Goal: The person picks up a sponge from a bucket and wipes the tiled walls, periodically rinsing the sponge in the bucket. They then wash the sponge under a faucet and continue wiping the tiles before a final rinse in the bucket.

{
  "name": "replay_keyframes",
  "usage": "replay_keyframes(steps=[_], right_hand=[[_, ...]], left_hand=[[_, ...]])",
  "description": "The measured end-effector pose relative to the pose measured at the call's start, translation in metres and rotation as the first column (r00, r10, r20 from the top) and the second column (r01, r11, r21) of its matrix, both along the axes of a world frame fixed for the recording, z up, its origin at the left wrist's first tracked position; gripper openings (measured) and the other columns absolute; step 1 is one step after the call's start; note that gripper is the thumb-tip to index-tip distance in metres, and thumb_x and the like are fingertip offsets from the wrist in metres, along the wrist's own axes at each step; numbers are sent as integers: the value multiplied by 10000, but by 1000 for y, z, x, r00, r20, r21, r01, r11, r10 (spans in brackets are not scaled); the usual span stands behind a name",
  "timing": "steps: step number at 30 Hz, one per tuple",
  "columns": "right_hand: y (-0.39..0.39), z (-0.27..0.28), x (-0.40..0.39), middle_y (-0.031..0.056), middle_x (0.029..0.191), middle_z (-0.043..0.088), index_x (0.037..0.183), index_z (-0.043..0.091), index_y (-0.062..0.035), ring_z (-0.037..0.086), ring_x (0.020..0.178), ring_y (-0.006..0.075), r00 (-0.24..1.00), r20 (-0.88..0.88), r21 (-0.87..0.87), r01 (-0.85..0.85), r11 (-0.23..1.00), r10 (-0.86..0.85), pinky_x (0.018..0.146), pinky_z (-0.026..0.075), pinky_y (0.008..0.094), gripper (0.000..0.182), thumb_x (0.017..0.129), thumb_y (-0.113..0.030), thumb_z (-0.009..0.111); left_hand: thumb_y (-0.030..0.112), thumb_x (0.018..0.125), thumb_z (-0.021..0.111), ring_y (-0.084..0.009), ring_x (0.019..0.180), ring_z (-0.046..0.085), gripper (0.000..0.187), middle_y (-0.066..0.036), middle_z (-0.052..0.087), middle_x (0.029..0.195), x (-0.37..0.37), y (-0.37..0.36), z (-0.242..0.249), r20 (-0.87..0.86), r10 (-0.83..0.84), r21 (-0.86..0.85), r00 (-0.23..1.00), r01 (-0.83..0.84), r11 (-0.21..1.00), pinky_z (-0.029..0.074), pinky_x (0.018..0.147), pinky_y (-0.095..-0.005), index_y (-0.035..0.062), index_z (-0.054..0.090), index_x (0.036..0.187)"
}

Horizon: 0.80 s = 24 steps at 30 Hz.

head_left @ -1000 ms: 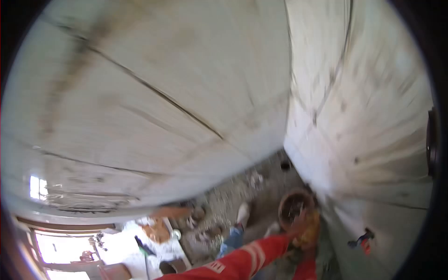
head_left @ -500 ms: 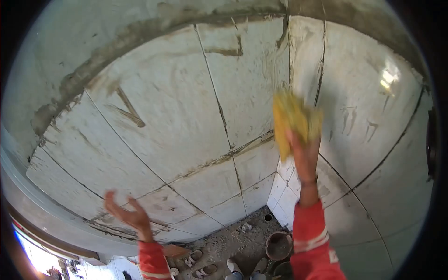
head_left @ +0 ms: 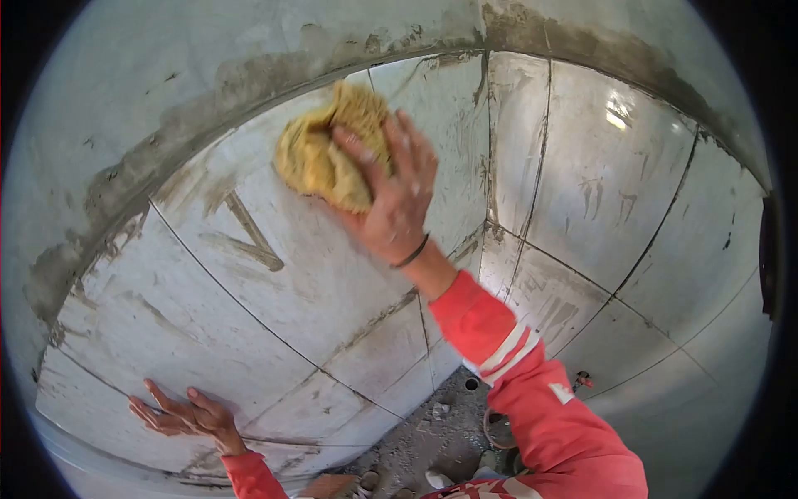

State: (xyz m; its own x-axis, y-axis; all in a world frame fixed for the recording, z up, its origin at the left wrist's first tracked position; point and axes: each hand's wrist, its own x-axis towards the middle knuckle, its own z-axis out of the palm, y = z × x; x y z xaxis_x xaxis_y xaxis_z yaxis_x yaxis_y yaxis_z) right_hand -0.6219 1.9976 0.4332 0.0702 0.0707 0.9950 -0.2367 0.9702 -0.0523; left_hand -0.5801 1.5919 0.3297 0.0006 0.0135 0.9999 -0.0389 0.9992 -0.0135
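Observation:
My right hand [head_left: 392,195] presses a bunched, fuzzy yellow cloth [head_left: 320,158] against the upper part of the white tiled wall [head_left: 274,308]. Its fingers are bent over the cloth's right side, and a dark band circles the wrist. Lower on the left, my left hand [head_left: 193,418] lies on the same wall with its fingers spread and nothing in them. Brown smears mark the tiles, among them a V-shaped streak [head_left: 252,237] between the two hands. Part of the tile under the cloth is hidden.
A second tiled wall [head_left: 615,166] meets this one at a corner on the right. Below lie a gritty floor [head_left: 416,432] with a round drain hole [head_left: 471,384], a partly hidden bucket [head_left: 499,430] and footwear. A small fitting [head_left: 583,380] projects from the right wall.
My right hand has carried the yellow cloth left and up, from near the corner onto the left wall. My left hand has moved down and left, flattening against the tiles. The view has shifted.

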Motion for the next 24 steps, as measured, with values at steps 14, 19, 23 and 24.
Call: replay_keyframes(steps=[14,19,23,24], right_hand=[[188,-76,-58,292,1362,528,1303,594,68,484,1268,492,917,52,-354,386,852,-394,1090,391,594,601,943,-391,737],[206,-19,-54,297,1306,558,1342,570,59,516,1231,495,951,-26,-219,294,930,-307,1083,406,566,627,926,-375,751],[211,68,-50,283,1249,568,1290,593,63,534,1195,468,951,29,-169,307,936,-307,1030,440,549,588,902,-342,769],[209,58,-50,296,1397,514,1372,547,74,498,1275,511,952,80,-246,306,920,-295,1085,430,536,691,930,-424,730]], left_hand=[[581,1109,311,-355,1519,339,664,-180,397,1615,-7,-5,1,-17,37,-6,999,-37,999,285,1198,-554,122,539,1532],[545,1113,353,-357,1505,362,634,-177,435,1591,-7,-4,2,-66,-4,-33,998,2,999,307,1184,-542,105,539,1529],[520,1117,363,-362,1499,367,626,-192,456,1574,-11,2,-1,-35,-17,-91,999,14,996,309,1181,-542,79,528,1531],[510,1119,365,-365,1494,372,625,-186,475,1563,-10,7,-2,-52,-16,-72,998,12,997,313,1178,-543,66,524,1528]])
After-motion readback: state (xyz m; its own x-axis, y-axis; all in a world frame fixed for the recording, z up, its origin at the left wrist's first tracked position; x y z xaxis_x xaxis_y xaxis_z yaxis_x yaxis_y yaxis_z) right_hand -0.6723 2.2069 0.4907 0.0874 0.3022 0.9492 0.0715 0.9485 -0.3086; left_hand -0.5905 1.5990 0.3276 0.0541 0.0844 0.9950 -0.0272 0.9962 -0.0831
